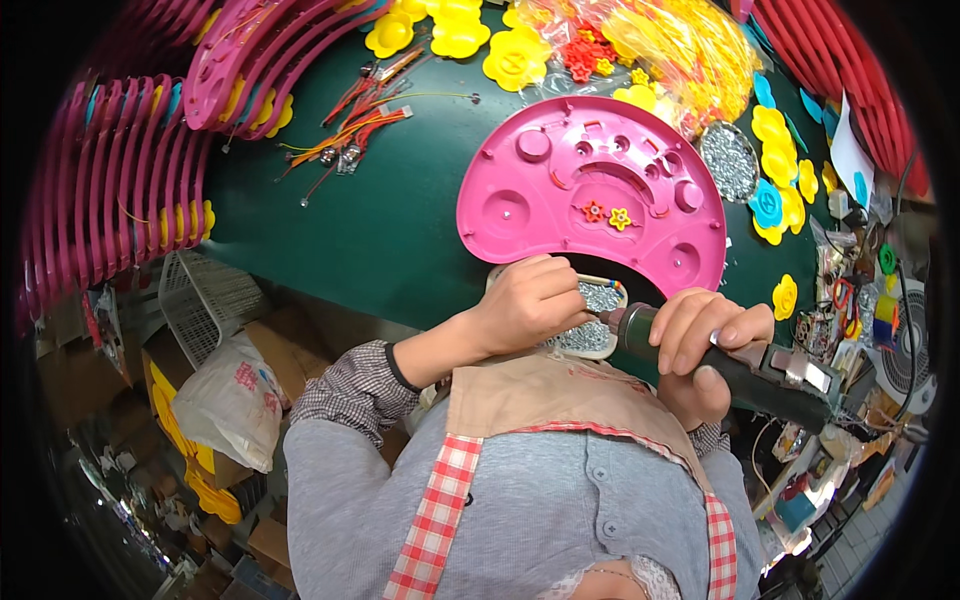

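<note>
My right hand [700, 345] is wrapped round a dark electric screwdriver [775, 380], its tip pointing left. At that tip, my left hand [540, 305] is closed in a pinch; whatever its fingers hold is hidden. Below my left hand lies a pale tray [612, 346] of small metal screws [600, 297], partly covered by the hand. Just beyond, a pink curved plastic shell [560, 222] rests on the green table, hollow side up. A red flower-shaped piece [593, 211] and a yellow one [619, 219] sit side by side near its middle.
Pink shells [120, 190] stand stacked at the left, red ones [840, 70] at the far right. Wired parts [350, 130], yellow flower pieces [515, 58], a bag of yellow pieces [690, 55] and a round dish of screws [728, 160] lie on the green table [330, 250].
</note>
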Demonstrator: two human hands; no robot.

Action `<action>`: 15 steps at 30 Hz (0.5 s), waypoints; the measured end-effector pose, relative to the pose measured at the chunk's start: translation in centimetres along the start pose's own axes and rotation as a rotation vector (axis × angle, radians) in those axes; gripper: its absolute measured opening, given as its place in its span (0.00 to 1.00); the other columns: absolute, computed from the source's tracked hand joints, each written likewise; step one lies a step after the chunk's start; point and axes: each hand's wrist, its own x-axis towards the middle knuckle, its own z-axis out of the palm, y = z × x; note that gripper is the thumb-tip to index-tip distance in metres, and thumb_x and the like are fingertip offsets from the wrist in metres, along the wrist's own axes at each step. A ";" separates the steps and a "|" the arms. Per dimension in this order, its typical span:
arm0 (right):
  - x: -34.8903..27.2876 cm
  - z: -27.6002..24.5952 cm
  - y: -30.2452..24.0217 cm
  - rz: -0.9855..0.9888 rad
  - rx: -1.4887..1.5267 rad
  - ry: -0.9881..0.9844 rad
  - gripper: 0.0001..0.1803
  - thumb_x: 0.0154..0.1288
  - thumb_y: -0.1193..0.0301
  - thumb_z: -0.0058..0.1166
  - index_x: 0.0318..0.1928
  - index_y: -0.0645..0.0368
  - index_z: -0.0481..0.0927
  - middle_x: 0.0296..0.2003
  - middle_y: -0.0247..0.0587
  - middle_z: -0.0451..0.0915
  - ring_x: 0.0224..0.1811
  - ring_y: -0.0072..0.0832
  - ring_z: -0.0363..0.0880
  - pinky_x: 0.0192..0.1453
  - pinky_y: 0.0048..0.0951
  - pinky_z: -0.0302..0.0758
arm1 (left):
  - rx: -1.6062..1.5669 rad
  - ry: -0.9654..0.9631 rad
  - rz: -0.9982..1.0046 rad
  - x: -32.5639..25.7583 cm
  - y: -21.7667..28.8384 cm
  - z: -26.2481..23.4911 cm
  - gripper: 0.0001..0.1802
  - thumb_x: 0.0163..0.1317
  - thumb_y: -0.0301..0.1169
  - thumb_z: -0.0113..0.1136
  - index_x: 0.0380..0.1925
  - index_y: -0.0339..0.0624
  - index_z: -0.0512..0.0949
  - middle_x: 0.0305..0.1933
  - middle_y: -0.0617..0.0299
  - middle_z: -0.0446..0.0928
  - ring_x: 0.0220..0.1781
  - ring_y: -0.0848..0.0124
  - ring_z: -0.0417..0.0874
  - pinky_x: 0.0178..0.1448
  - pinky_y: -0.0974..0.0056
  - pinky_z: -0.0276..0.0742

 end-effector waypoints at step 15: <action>0.2 -2.7 1.2 -0.085 -0.157 0.185 0.20 0.64 0.76 0.55 0.55 0.57 0.68 0.27 0.40 0.75 0.24 0.30 0.74 0.39 0.39 0.76 | 0.636 0.195 -0.518 2.2 -21.9 -19.3 0.10 0.61 0.34 0.73 0.39 0.42 0.91 0.42 0.56 0.84 0.49 0.58 0.85 0.56 0.55 0.81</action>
